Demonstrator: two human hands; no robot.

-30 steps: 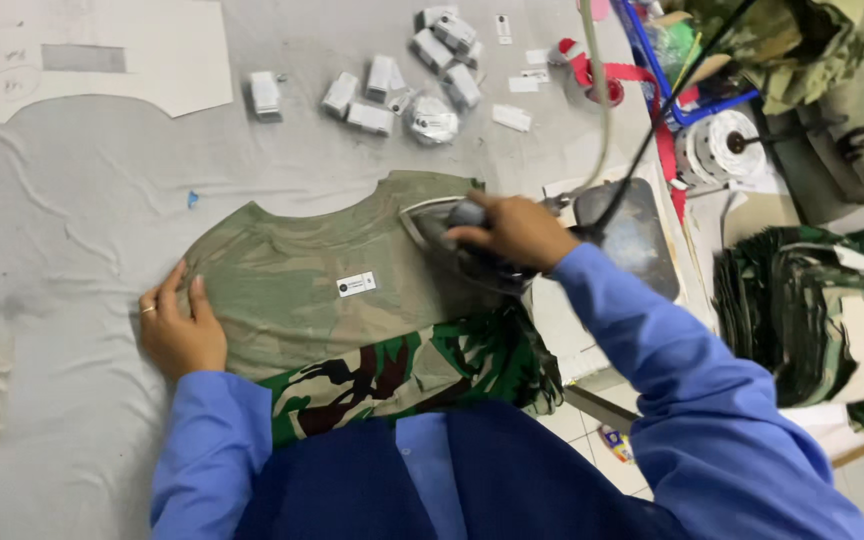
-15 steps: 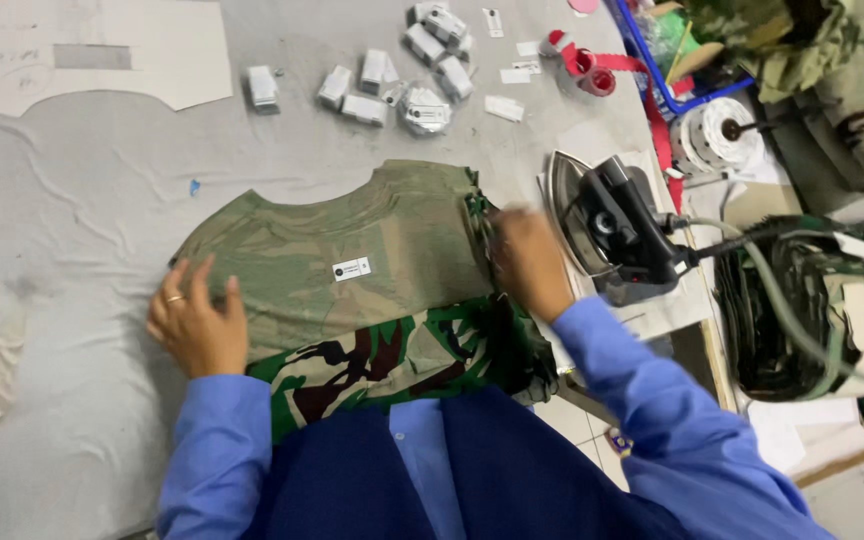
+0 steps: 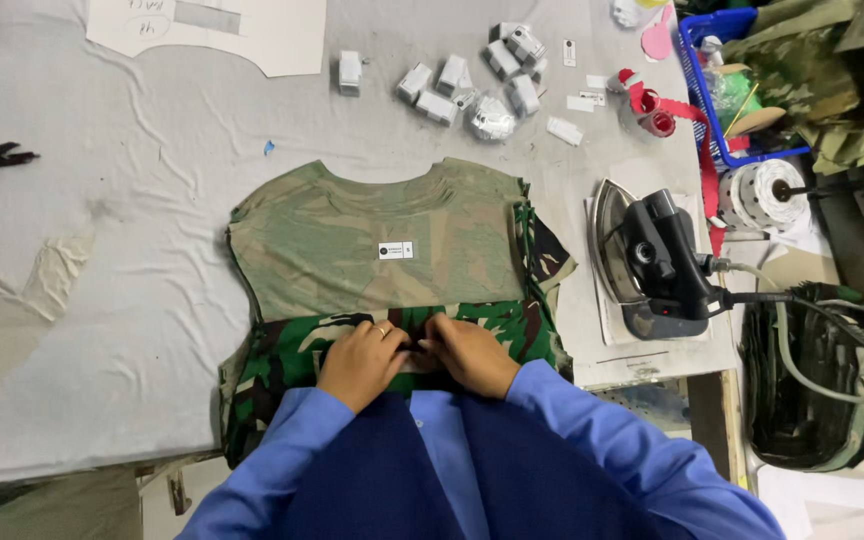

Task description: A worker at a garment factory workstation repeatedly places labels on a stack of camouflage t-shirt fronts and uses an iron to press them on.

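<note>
While both of my hands meet at the near edge of the ironing table (image 3: 102, 330), my left hand (image 3: 362, 362) and right hand (image 3: 470, 355) press their fingertips together on the folded hem of a camouflage garment (image 3: 382, 250), pinching the dark green patterned cloth where it turns back over the paler inside. The garment lies flat and inside out in the middle of the grey padded table, neckline away from me, a small label (image 3: 396, 250) near its centre. By my judgement the fabric is light, soft and limp, prone to slide and wrinkle, so it is best held at the hem or seams with both hands, never by one corner. Just to the right, well clear of my fingers, a steam iron (image 3: 652, 265) rests on its side on a pad, hose trailing off. Farther out sit small white boxes (image 3: 472, 80), red ribbon rolls (image 3: 652, 110) and a paper pattern (image 3: 212, 30).
</note>
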